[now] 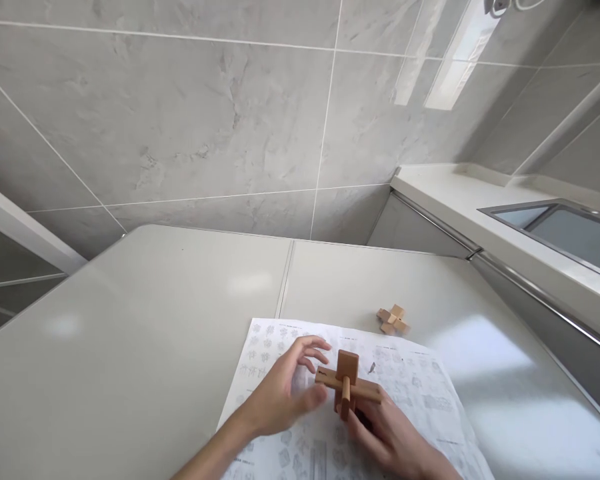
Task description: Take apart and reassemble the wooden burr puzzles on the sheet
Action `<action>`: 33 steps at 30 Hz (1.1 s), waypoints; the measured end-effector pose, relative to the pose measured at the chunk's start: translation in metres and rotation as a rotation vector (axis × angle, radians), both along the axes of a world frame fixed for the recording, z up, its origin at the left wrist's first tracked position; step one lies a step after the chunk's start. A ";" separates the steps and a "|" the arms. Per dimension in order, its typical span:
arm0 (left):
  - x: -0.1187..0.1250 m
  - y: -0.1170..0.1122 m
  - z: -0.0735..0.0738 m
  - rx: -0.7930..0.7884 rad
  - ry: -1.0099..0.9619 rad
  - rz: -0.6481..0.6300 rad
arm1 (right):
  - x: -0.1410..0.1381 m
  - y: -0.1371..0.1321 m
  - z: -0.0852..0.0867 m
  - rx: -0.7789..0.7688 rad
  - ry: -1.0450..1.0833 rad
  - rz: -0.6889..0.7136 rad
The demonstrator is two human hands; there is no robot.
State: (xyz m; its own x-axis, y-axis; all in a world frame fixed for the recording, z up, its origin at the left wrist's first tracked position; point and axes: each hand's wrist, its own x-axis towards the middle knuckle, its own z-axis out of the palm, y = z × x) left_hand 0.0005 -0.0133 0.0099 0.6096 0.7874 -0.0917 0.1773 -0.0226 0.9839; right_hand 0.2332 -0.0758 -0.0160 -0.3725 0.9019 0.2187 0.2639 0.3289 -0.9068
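A brown wooden interlocking puzzle [347, 381], made of crossed flat bars, is in my right hand [387, 433], which grips it from below and the right. One bar points left and bears a small dark mark near its end. My left hand [293, 383] is beside that end, thumb and fingers spread apart around it without clearly holding it; the thumb is slightly blurred. Both hands are above a printed sheet [250, 400] with rows of small puzzle drawings. Part of the right hand's fingers is hidden behind the puzzle.
A smaller, lighter wooden cross puzzle [393, 320] sits on the white table [155, 333] just beyond the sheet. A seam runs across the tabletop. Grey tiled wall [180, 120] stands behind, and a white counter [455, 193] with a sink [570, 230] is at right.
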 end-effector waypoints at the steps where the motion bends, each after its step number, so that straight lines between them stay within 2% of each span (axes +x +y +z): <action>1: 0.000 -0.001 0.000 -0.032 -0.025 -0.052 | -0.002 -0.001 -0.001 0.023 -0.030 0.020; 3: 0.003 -0.004 -0.001 -0.094 -0.047 -0.120 | -0.005 -0.003 -0.002 0.044 -0.071 0.052; 6: 0.008 -0.008 -0.002 -0.172 -0.061 -0.151 | -0.008 -0.004 -0.002 0.036 -0.096 0.065; 11: 0.013 -0.010 -0.001 -0.182 -0.140 -0.054 | -0.007 -0.003 -0.003 -0.038 -0.067 0.036; 16: 0.010 -0.005 0.005 -0.097 -0.186 0.038 | -0.001 0.000 -0.003 -0.220 0.162 -0.046; 22: 0.013 -0.006 0.007 -0.030 -0.089 0.056 | 0.008 0.005 -0.007 -0.463 0.341 -0.048; 29: 0.014 -0.008 0.006 -0.095 -0.057 0.016 | 0.010 0.006 -0.015 -0.739 0.521 0.087; 33: 0.015 -0.008 0.008 -0.107 -0.065 0.043 | 0.003 0.003 -0.014 -0.777 0.627 0.049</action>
